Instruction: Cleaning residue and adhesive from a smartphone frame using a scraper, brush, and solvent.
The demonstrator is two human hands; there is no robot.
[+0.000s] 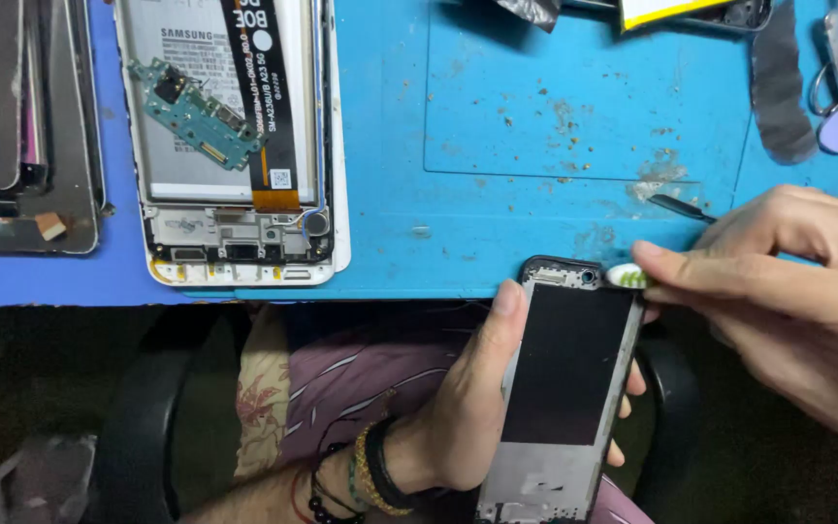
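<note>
Below the near edge of the desk [574, 116], the left hand [472, 408] grips a bare phone frame [564, 388] from behind, thumb along its left rail and fingertips curling round the right one, so the frame sits upright over the lap, its top corner just reaching the blue mat. The right hand [788, 291] pinches a small white pick with green marks [629, 278] between thumb and forefinger, its tip touching the frame's upper right corner beside the camera hole.

By its looks, the frame is light and thin: stiff along its length, yet likely to bend or crack if twisted. The dark middle panel looks smooth and may be slippery, so the side rails are the safer hold, as now. The pick is tiny and easy to drop.

On the desk lies an opened white phone [235, 146] with its battery and a loose green circuit board [191, 112] showing. Tweezers [681, 206] rest near the right hand.
</note>
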